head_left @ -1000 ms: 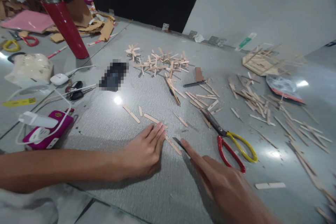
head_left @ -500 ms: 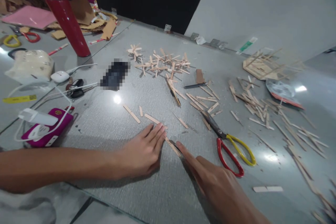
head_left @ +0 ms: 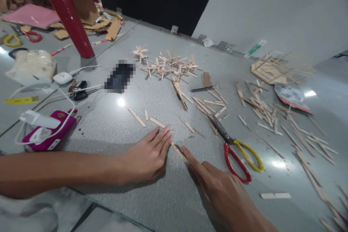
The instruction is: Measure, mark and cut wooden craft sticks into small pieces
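My left hand (head_left: 148,156) lies low on the table with its fingers together. Its fingertips press on a thin wooden craft stick (head_left: 179,153), which pokes out towards my right hand. My right hand (head_left: 214,181) is closed around a cutting knife (head_left: 178,148), its index finger stretched along the top. Only the dark blade shows, resting against the stick; the handle is hidden in the palm. Just beyond my left fingertips lie another craft stick (head_left: 157,122), a short cut piece (head_left: 146,114) and a longer stick (head_left: 136,117).
Scissors (head_left: 231,140) with red and yellow handles lie right of my hands. Loose sticks (head_left: 262,107) spread across the right side, and a joined stick pile (head_left: 171,64) sits at the back. A red bottle (head_left: 72,25), a purple power bank (head_left: 51,130) and cables stand left.
The view has shifted very slightly. Both hands stay in nearly the same place, with the blade still against the stick.
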The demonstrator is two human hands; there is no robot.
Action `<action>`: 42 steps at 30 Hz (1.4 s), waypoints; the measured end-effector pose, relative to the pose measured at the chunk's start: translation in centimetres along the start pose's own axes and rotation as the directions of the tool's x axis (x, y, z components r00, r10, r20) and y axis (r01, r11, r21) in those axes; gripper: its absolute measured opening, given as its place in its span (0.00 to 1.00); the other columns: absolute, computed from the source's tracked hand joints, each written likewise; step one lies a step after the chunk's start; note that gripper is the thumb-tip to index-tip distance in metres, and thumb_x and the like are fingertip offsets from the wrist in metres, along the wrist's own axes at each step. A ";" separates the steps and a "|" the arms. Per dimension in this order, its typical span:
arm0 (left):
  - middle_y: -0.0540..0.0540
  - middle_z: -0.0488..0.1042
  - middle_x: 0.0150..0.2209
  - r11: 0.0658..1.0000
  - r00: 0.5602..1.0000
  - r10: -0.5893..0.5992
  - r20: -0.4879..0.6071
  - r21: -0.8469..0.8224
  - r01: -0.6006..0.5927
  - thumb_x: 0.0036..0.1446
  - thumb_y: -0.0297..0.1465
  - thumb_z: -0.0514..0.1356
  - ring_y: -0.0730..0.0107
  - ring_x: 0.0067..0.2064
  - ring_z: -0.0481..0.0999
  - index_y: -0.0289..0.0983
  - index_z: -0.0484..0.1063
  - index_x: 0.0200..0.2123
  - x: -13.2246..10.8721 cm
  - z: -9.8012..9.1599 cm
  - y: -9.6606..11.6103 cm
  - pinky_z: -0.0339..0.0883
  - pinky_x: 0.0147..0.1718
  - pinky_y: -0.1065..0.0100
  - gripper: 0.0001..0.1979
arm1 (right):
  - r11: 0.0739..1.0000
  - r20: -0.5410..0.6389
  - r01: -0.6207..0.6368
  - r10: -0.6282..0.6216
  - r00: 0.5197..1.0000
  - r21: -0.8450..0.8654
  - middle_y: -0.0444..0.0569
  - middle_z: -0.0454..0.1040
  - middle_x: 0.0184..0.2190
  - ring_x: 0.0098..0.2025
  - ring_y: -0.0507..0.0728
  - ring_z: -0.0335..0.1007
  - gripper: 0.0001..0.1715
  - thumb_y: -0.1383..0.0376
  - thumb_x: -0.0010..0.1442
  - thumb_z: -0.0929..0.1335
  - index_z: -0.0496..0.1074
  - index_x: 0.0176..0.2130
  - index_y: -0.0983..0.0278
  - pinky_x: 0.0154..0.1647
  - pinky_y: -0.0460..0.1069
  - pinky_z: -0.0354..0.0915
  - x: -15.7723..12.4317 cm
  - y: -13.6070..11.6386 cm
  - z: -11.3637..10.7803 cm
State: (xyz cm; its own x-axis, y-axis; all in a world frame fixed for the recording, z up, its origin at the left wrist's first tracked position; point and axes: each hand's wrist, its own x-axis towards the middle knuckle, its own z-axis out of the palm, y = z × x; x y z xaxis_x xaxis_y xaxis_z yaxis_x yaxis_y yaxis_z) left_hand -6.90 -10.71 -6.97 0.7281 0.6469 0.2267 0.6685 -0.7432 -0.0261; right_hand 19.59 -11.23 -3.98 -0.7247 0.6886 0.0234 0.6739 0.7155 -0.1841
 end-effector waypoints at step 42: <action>0.24 0.64 0.69 0.973 0.996 0.085 0.022 -0.217 -0.078 0.68 0.32 0.54 0.45 0.73 0.60 0.17 0.64 0.66 0.1 -0.1 -2.1 0.49 0.73 0.50 0.30 | 0.945 0.453 0.185 -0.045 0.891 -0.271 0.50 0.83 0.34 0.32 0.58 0.84 0.28 0.85 0.57 0.67 0.79 0.52 0.65 0.28 0.48 0.69 8.2 -1.9 -8.3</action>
State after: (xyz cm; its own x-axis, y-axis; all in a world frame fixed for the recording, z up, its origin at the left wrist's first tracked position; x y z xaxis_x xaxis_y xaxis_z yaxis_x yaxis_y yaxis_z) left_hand -8.25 -9.10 -6.79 0.7854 0.5850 0.2024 0.5606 -0.8108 0.1680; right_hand 13.55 -5.97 4.75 -0.7404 0.5282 -0.4156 0.5414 0.8352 0.0970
